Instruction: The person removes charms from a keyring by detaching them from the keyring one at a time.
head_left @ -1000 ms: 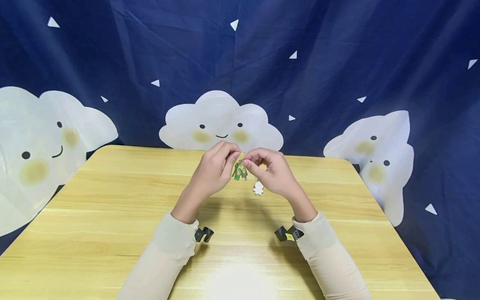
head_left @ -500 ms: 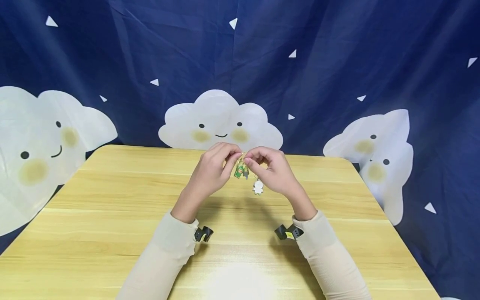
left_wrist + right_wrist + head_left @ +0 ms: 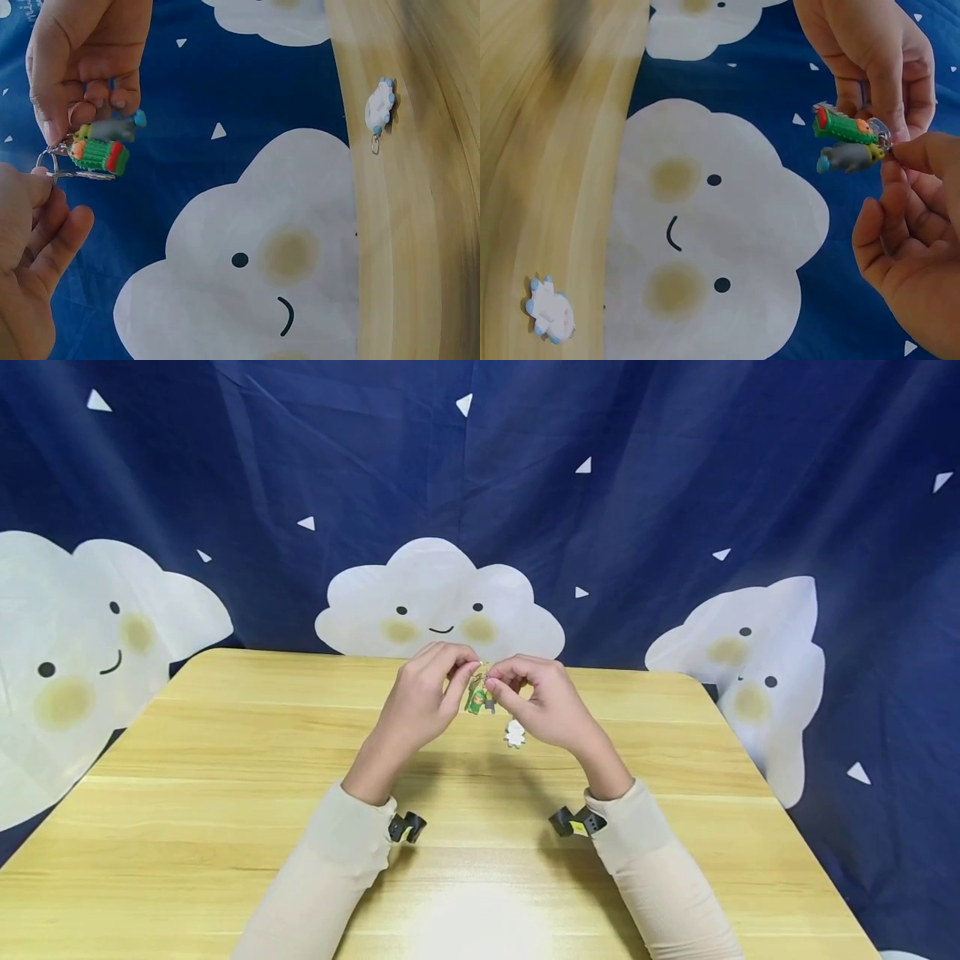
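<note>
In the head view both hands are raised over the middle of the table, fingertips close together. My left hand [image 3: 423,697] pinches a metal key ring [image 3: 48,160] between thumb and finger. A green figurine charm [image 3: 476,700] with red and orange parts hangs from it, beside a flat silver piece like a key [image 3: 94,175]. My right hand [image 3: 540,697] pinches the small chain of a grey figurine charm [image 3: 847,157], yellow at the head end and blue at the foot, right at the ring. A white figurine charm [image 3: 514,733] with blue feet and its own small ring lies on the table.
The pale wooden table [image 3: 300,827] ends at a rounded far edge. Behind it hangs a dark blue curtain [image 3: 637,435] printed with smiling white clouds and triangles. Black cameras [image 3: 407,827] are strapped at both cuffs of the cream sleeves [image 3: 315,868].
Both hands keep their grip at the ring with very small finger movements. The hanging green charm has swung and turned a little. The white charm stays in place.
</note>
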